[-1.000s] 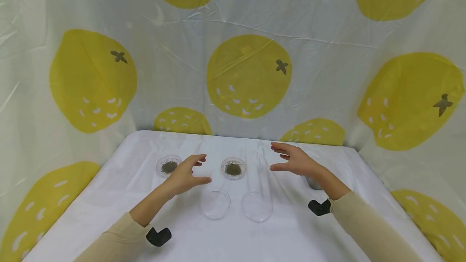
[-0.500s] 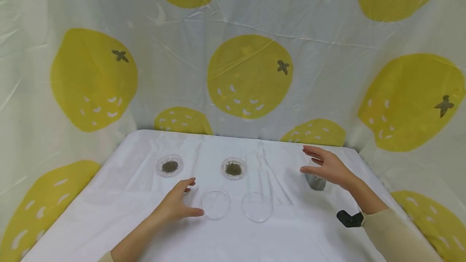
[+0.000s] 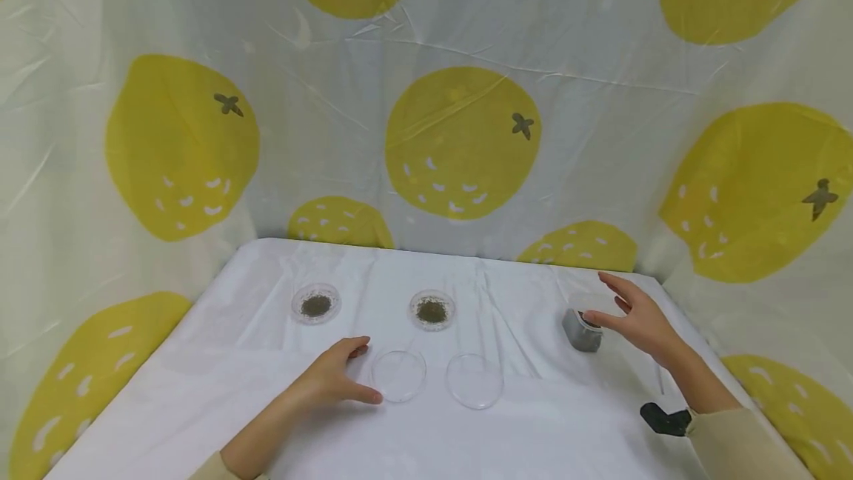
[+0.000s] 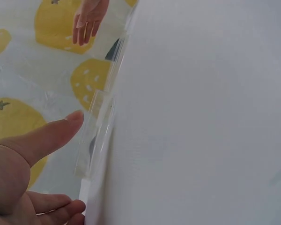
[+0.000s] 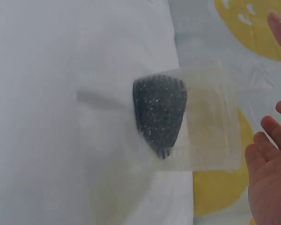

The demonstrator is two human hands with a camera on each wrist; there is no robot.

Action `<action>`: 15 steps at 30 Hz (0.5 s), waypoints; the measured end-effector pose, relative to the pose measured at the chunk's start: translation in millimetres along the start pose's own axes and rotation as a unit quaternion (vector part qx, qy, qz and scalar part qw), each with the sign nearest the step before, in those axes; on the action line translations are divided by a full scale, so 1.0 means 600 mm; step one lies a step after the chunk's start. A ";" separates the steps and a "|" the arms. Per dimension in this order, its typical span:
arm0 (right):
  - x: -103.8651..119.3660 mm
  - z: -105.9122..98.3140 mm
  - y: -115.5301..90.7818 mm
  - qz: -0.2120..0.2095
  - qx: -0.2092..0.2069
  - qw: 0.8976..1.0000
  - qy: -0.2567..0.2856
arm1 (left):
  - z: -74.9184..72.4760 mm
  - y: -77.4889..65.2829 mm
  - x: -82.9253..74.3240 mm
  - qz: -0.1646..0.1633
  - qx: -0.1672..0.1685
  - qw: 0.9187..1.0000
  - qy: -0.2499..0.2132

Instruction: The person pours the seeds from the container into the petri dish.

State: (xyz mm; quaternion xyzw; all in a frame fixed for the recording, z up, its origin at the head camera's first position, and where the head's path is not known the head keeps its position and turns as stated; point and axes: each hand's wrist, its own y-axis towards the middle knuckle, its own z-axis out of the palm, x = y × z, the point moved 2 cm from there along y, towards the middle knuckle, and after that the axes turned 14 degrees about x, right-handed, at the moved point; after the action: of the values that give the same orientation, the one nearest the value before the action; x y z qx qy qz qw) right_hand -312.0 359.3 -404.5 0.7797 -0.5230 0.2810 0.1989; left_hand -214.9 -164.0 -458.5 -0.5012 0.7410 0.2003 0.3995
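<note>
A clear, shallow round dish (image 3: 399,376) lay on the white cloth (image 3: 373,443), another clear dish (image 3: 474,382) near its right; the left hand (image 3: 333,380), thumb and fingers spread, was just beside the first. Farther off, a clear container (image 5: 208,126) held a dark, speckled mass (image 5: 159,110); the right hand (image 3: 640,321), widely spread, was beside it. Beyond, two dishes (image 3: 316,305) held brown grains (image 3: 432,311).

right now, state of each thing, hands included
Back left dish, holding dark grains
Back middle dish, holding dark grains
Front left clear disc, flat, nothing seen on it
Front right clear disc, flat, nothing seen on it
Clear container, upright, partly filled with dark grains
Left hand, gripping nothing, beside front left clear disc
Right hand, gripping nothing, near the clear container
White cloth, creased
</note>
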 end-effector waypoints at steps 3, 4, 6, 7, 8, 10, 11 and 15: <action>-0.020 0.004 -0.008 0.006 0.004 1.000 0.007 | 0.008 0.003 -0.003 -0.009 -0.008 1.000 0.011; -0.026 0.006 -0.011 0.009 0.005 1.000 0.012 | 0.010 0.004 -0.004 -0.013 -0.012 1.000 0.017; -0.038 0.008 -0.014 0.013 0.009 1.000 0.024 | 0.015 0.005 -0.007 -0.023 -0.022 0.999 0.027; -0.044 0.009 -0.015 0.012 0.011 0.999 0.032 | 0.017 0.006 -0.008 -0.027 -0.027 0.999 0.034; -0.051 0.010 -0.016 0.015 0.014 0.999 0.039 | 0.018 0.006 -0.008 -0.032 -0.031 0.998 0.041; -0.063 0.013 -0.018 0.021 0.024 0.998 0.059 | 0.020 0.006 -0.008 -0.035 -0.038 0.998 0.047; -0.069 0.015 -0.019 0.023 0.030 0.997 0.068 | 0.021 0.006 -0.008 -0.035 -0.042 0.997 0.050; -0.086 0.023 -0.021 0.021 0.060 0.993 0.102 | 0.024 0.004 -0.008 -0.029 -0.048 0.997 0.059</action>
State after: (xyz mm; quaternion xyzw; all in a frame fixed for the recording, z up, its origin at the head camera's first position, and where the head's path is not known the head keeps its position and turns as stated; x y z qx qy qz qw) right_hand -312.3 392.0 -448.7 0.7463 -0.4985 0.3942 0.1980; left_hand -210.9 -150.2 -463.5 -0.5521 0.7377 0.1938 0.3368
